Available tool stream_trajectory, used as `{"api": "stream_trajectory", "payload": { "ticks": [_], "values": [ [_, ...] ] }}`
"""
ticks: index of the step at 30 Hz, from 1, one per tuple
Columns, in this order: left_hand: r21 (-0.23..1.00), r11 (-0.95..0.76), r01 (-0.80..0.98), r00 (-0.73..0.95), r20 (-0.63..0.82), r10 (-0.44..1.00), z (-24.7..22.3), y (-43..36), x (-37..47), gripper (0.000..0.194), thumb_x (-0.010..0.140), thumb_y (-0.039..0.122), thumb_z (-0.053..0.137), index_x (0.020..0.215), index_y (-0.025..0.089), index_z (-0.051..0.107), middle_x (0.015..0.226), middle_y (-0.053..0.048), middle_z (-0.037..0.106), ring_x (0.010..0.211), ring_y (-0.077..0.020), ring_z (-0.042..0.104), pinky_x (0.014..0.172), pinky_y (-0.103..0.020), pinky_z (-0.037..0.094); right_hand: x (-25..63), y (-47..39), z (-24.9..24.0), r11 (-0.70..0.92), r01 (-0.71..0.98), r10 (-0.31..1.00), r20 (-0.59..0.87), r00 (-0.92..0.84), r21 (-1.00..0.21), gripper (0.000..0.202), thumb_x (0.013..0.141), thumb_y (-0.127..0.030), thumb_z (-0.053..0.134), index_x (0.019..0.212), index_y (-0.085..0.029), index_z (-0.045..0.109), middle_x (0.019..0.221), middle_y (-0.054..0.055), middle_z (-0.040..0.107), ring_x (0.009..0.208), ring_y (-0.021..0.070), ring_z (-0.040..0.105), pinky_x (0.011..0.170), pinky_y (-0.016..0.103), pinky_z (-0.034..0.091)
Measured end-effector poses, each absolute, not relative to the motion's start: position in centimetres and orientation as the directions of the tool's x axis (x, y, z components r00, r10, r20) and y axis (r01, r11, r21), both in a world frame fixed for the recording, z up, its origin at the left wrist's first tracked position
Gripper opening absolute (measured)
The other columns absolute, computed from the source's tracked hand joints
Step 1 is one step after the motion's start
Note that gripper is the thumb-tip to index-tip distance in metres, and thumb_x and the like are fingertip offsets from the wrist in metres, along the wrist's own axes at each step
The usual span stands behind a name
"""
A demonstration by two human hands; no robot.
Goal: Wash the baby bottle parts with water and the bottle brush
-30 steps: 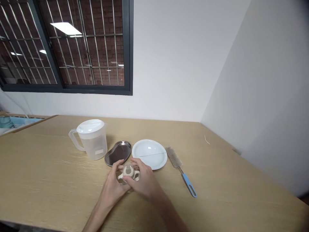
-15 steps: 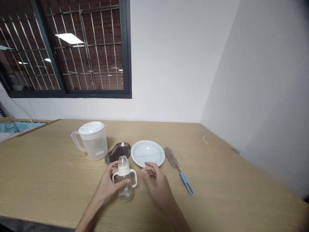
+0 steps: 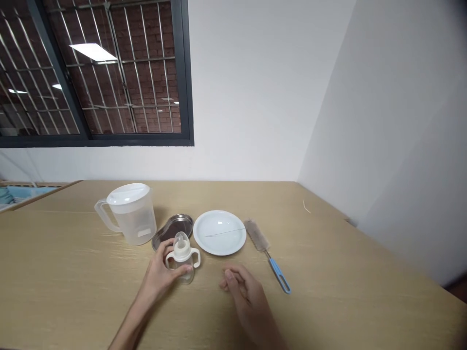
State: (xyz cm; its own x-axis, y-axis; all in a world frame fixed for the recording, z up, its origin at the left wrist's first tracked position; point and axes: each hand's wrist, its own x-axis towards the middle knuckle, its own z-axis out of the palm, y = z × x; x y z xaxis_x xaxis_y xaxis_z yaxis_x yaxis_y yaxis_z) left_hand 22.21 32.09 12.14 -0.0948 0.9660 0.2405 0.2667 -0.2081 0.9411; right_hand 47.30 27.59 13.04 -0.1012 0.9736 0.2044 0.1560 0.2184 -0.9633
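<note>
A clear baby bottle [image 3: 183,255] with a white collar, two white handles and a clear cap is held by my left hand [image 3: 160,273], thumb across its front. The bottle leans, its top tilted toward me. Right of it, over the table, my right hand [image 3: 248,296] has its fingers curled together with nothing visible in them. Behind the bottle lies a kidney-shaped metal tray [image 3: 177,225]. A white plate [image 3: 219,247] sits beside the tray, with a thin wire-like piece across it. At the plate's right is a bottle brush [image 3: 270,255] with a blue handle.
A lidded translucent pitcher [image 3: 134,221] stands at the left of the wooden table [image 3: 346,287]. A thin pale strip [image 3: 306,207] lies at the back right. Walls meet the table behind and at the right. A blue-lined container [image 3: 27,192] is at the far left.
My left hand has tilted the bottle toward me. My right hand has moved down, away from the plate, and its fingers have curled in. The view has shifted slightly to the right.
</note>
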Motion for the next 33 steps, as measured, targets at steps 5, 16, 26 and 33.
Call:
{"api": "stream_trajectory", "payload": {
  "ticks": [5, 16, 26, 33],
  "values": [
    [0.937, -0.194, 0.292, -0.070, 0.223, 0.972, 11.9, 31.8, 22.4, 0.084, 0.060, 0.037, 0.090, 0.128, 0.020, 0.043, 0.123, -0.013, 0.066, 0.113, -0.0300, 0.063, 0.097, -0.044, 0.049, 47.3, 27.4, 12.6, 0.207, 0.191, 0.978, 0.202, -0.044, -0.959, 0.054, 0.097, -0.064, 0.036, 0.080, -0.020, 0.062, 0.075, 0.005, 0.067, 0.075, 0.0202, 0.066, 0.074, 0.029, 0.048],
    [0.871, -0.230, 0.435, 0.008, 0.252, 0.968, 13.9, 30.2, 22.4, 0.085, 0.060, 0.037, 0.090, 0.133, 0.025, 0.046, 0.131, -0.012, 0.062, 0.117, -0.0294, 0.061, 0.100, -0.042, 0.050, 47.2, 28.0, 13.9, 0.370, 0.386, 0.928, 0.319, -0.193, -0.845, 0.055, 0.099, -0.055, 0.041, 0.058, -0.019, 0.053, 0.053, -0.001, 0.055, 0.053, 0.0133, 0.055, 0.056, 0.025, 0.038],
    [0.724, -0.331, 0.605, -0.161, 0.518, 0.840, 15.2, 27.8, 17.6, 0.022, 0.089, 0.043, 0.061, 0.094, 0.022, 0.067, 0.090, -0.004, 0.072, 0.086, -0.0207, 0.068, 0.079, -0.027, 0.054, 50.7, 31.6, 16.6, 0.567, 0.552, 0.782, 0.610, -0.128, -0.611, 0.050, 0.098, -0.038, 0.046, 0.061, -0.022, 0.018, 0.054, -0.006, 0.020, 0.047, 0.0090, 0.023, 0.045, 0.027, 0.018],
    [0.647, -0.412, 0.642, -0.216, 0.668, 0.712, 18.3, 27.4, 17.5, 0.048, 0.099, 0.038, 0.044, 0.055, 0.020, 0.052, 0.054, 0.001, 0.051, 0.052, -0.0130, 0.049, 0.056, -0.024, 0.041, 51.0, 34.8, 20.6, 0.652, 0.506, 0.718, 0.675, -0.172, -0.565, 0.050, 0.099, -0.039, 0.044, 0.061, -0.022, 0.017, 0.055, -0.006, 0.016, 0.049, 0.0086, 0.019, 0.047, 0.028, 0.018]
  ]
}}
